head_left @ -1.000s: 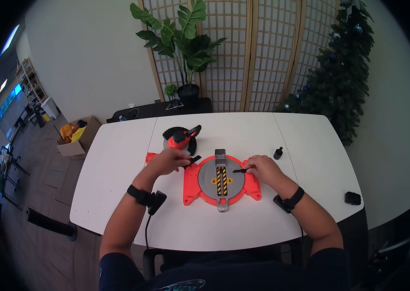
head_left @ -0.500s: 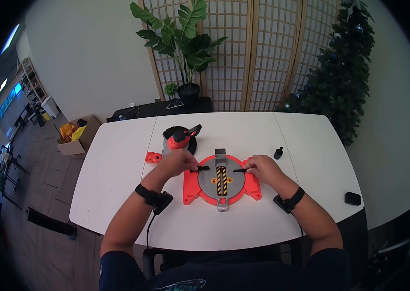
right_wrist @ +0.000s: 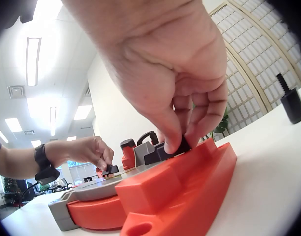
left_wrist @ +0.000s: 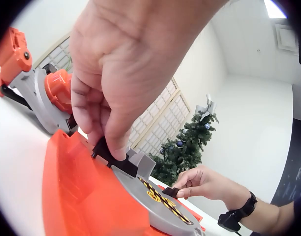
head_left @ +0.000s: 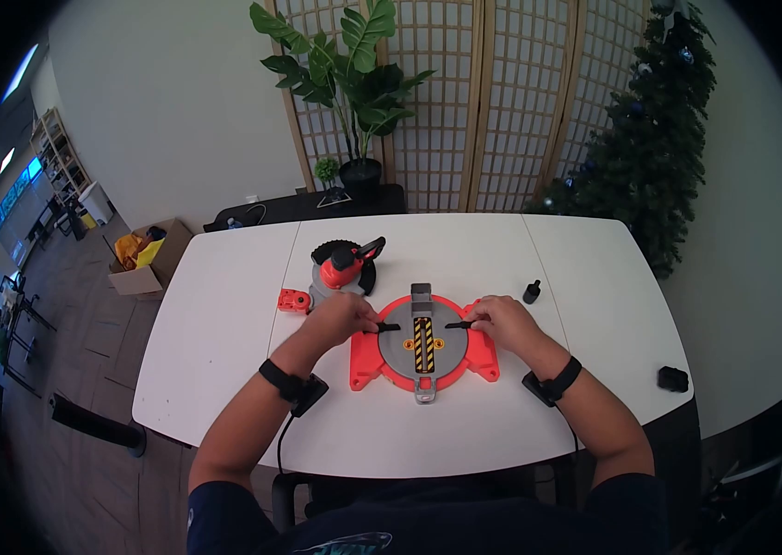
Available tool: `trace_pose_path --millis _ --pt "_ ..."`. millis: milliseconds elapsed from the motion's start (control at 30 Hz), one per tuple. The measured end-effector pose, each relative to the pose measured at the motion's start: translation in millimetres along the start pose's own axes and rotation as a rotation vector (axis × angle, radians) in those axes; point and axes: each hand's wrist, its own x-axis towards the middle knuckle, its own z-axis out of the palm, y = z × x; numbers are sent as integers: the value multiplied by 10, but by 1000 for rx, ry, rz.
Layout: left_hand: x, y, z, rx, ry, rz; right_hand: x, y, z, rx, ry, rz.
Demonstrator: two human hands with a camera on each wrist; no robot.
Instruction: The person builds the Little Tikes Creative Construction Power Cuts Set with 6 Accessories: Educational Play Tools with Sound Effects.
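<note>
Left hand point(head_left: 340, 317): pinches a black pegged bar point(left_wrist: 113, 160) at the left of the grey turntable point(head_left: 448, 362).
Right hand point(head_left: 505, 324): pinches a matching black bar point(right_wrist: 156, 156) at the opposite side.
Red mitre-saw base point(head_left: 367, 362): centre of the frame; saw head point(head_left: 344, 266) at its upper left.
Bars: apparently being fitted; whether seated cannot be told.
Pegs: next move likely calls for alignment, then even downward pressure.

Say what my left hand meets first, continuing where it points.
Past its pinched black piece, your left hand would likely meet the orange base below; whether piece and base touch is unclear.
</note>
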Motion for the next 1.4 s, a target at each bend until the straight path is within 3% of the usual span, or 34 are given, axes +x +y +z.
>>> trace_pose_path --millis 533,1400 --pt "-59 -105 96 46 71 158 -23 -59 -8 -70 5 4" --pt "-18 -125 91 80 15 160 -43 -54 25 -120 42 -42"
